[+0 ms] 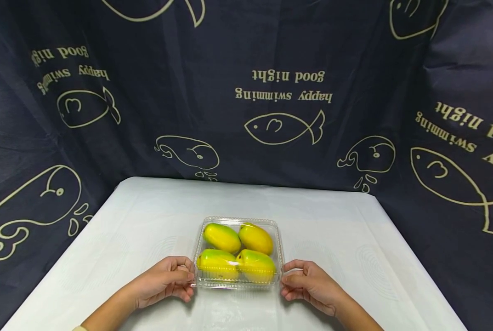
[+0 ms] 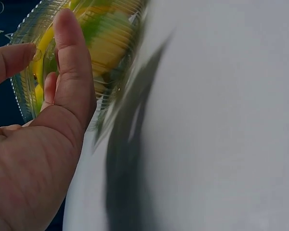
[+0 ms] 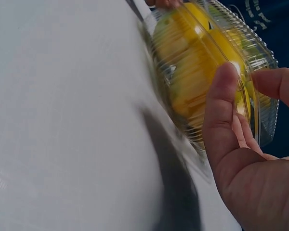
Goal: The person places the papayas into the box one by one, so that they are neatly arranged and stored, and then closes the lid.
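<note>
A clear plastic clamshell container [image 1: 236, 285] with a ridged rim sits at the middle of the table's near part. Inside lie several yellow-green mangoes [image 1: 256, 239], seen through its lid. My left hand [image 1: 169, 279] grips the container's left side near the front corner, thumb toward me and fingers bent around the edge. On the opposite side, my right hand [image 1: 306, 284] holds the right edge in the same way. Through the ridged wall in the right wrist view, the mangoes [image 3: 188, 67] show yellow, behind the thumb. Parts of the fingers are hidden by the thumbs and the container.
A white cloth covers the table [image 1: 329, 220]. Dark blue curtains [image 1: 287, 161] with pale fish and whale drawings and lettering hang behind and at both sides of it. Shadows of the hands and container [image 2: 130, 159] fall on the white surface.
</note>
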`<action>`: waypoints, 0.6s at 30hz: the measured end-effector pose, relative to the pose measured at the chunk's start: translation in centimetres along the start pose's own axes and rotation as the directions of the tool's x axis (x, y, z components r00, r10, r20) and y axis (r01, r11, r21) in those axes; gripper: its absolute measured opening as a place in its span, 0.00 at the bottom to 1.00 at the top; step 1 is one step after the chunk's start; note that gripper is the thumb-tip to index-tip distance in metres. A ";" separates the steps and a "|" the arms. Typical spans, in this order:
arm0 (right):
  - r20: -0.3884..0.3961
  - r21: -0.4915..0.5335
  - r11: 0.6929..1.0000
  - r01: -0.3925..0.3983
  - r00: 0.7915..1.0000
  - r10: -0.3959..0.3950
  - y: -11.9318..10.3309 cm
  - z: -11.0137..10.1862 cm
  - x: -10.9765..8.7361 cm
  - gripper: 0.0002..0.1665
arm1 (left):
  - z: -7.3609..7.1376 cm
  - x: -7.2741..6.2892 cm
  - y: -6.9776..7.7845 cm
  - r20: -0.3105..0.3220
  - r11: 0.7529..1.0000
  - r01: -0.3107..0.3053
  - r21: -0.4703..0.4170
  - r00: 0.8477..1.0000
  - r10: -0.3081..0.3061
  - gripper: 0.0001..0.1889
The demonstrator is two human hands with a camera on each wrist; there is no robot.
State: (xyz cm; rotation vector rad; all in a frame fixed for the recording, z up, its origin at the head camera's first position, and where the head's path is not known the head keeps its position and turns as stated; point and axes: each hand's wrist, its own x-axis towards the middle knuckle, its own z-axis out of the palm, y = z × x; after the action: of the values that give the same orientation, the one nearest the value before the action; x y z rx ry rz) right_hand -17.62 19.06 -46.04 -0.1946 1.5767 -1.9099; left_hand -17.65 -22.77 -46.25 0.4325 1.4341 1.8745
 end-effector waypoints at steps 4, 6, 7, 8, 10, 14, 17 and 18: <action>0.020 -0.003 1.000 -0.009 1.000 0.009 0.0 -0.1 0.0 0.11 | 0.0 -0.1 -0.1 -0.006 1.000 -0.003 -0.008 1.000 0.003 0.03; 0.028 -0.002 1.000 -0.011 1.000 0.011 0.1 -0.1 0.0 0.09 | 0.0 -0.1 -0.2 -0.009 1.000 -0.005 -0.012 1.000 0.005 0.03; 0.032 -0.001 1.000 -0.013 0.999 0.013 0.1 -0.1 0.0 0.08 | 0.0 -0.1 -0.2 -0.010 1.000 -0.005 -0.015 1.000 0.005 0.03; 0.036 0.001 1.000 -0.013 0.999 0.013 0.1 -0.1 -0.1 0.07 | 0.0 0.0 -0.2 -0.011 1.000 -0.005 -0.017 1.000 0.005 0.03; 0.045 0.002 1.000 -0.015 0.999 0.014 0.2 -0.2 -0.1 0.06 | 0.0 0.0 -0.2 -0.012 1.000 -0.005 -0.021 1.000 0.005 0.03; 0.050 -0.005 1.000 -0.018 0.999 0.018 0.3 -0.2 -0.2 0.03 | 0.1 0.0 -0.2 -0.009 1.000 -0.009 -0.027 1.000 0.009 0.02; 0.047 -0.003 1.000 -0.024 0.999 0.024 0.3 -0.2 -0.2 0.02 | 0.1 0.0 -0.3 -0.006 0.999 -0.013 -0.029 1.000 0.013 0.02; 0.046 0.001 1.000 -0.025 0.999 0.025 0.3 -0.2 -0.2 0.02 | 0.1 0.0 -0.3 -0.008 0.999 -0.011 -0.031 1.000 0.011 0.02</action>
State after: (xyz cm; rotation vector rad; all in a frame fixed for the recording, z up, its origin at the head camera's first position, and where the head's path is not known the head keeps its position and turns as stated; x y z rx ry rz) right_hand -17.42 19.33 -46.33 -0.2160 1.5405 -1.8747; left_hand -17.53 -22.67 -46.52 0.4192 1.4087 1.9063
